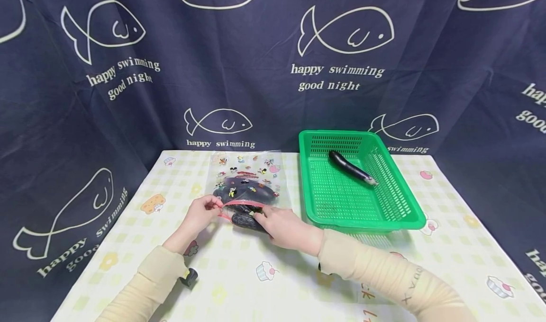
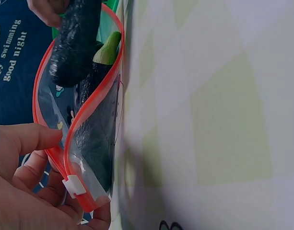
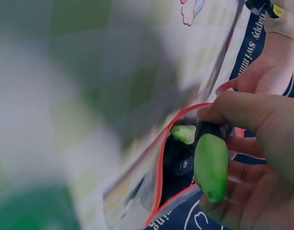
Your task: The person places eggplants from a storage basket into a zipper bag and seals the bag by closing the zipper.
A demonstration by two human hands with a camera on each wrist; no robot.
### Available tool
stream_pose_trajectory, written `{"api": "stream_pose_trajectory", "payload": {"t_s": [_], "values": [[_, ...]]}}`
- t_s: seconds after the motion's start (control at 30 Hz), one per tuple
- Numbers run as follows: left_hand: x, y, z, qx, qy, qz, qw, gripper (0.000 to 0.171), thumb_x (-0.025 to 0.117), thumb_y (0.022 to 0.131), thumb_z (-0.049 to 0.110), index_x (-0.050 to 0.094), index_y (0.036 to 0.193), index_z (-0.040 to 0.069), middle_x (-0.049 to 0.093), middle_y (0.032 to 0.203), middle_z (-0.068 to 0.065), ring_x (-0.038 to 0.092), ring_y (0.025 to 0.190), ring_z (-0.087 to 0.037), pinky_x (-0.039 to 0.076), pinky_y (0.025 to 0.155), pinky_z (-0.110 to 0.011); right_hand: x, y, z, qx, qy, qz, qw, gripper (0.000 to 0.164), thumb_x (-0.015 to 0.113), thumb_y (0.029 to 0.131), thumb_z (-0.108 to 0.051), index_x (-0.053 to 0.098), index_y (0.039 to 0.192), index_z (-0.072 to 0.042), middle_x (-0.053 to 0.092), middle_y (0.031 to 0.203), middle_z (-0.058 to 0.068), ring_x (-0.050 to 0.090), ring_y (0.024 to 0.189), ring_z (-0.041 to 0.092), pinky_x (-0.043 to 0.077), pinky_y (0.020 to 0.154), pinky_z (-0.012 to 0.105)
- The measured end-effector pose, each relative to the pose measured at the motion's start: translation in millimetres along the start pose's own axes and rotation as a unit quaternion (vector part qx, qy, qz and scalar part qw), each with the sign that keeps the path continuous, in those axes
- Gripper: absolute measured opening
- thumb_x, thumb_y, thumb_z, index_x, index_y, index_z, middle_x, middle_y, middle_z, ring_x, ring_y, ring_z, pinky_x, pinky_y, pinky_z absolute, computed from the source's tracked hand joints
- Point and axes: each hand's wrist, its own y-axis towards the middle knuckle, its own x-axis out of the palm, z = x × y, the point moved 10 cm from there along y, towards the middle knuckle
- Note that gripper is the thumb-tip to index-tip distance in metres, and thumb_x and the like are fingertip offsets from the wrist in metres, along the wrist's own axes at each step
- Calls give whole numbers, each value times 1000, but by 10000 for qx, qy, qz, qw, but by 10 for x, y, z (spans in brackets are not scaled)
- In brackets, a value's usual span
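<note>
A clear zip bag [image 1: 226, 163] printed with small cartoon figures lies on the table, its red-edged mouth spread toward me. My left hand [image 1: 200, 215] pinches the red rim; in the left wrist view its fingers are beside the white slider [image 2: 75, 186]. My right hand [image 1: 290, 227] grips a dark eggplant [image 1: 246, 222] near its green stem end [image 3: 211, 165]. In the left wrist view that eggplant [image 2: 76, 43] looks film-wrapped, and its far end dips into the bag's mouth. Inside the bag lies another dark eggplant [image 1: 256, 192], with a green stem [image 2: 107, 49] near the opening.
To the right stands a green plastic basket [image 1: 409, 218] with one long dark eggplant [image 1: 351, 168] in it. A checked cloth [image 1: 230, 274] with cupcake prints covers the table. Behind hangs a navy curtain [image 1: 256, 76] with fish drawings.
</note>
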Motion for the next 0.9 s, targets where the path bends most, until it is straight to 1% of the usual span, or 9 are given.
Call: {"api": "stream_pose_trajectory", "payload": {"t_s": [0.3,0.47,0.6,0.73,0.9], "values": [[-4,-15,9,13,-82,-12,10000,13,62,78,-3,64,91,-4,60,76,-6,52,70,-16,44,62,-24,45,27,-20,55,-317,301,9990,45,73,76,-19,58,117,-8,61,100,9,63,93,22,54,72,34],[-8,-32,38,31,-108,-30,9999,13,62,77,-3,64,91,-4,61,75,-4,52,70,-15,44,62,-24,68,31,-24,94,-365,342,9987,47,75,76,-25,56,117,-10,61,99,8,63,93,23,54,72,34],[-1,-27,31,43,-148,-45,9999,13,62,77,-3,64,90,-4,60,75,-4,52,70,-15,43,62,-24,70,35,-35,150,-370,401,9984,46,75,76,-26,56,114,-10,61,95,7,63,90,23,54,71,35],[3,-23,31,61,-133,-62,9999,13,63,77,-3,64,90,-4,60,75,-3,52,70,-15,43,62,-24,84,49,-55,212,-417,432,9980,44,75,76,-28,57,111,-9,61,94,7,62,85,23,53,68,34],[3,-26,50,121,-99,-71,9999,13,62,77,-3,64,90,-4,60,75,-3,53,70,-15,44,63,-24,68,67,-98,256,-558,513,9968,36,71,79,-25,59,110,-9,60,93,6,61,80,20,53,65,33]]}}
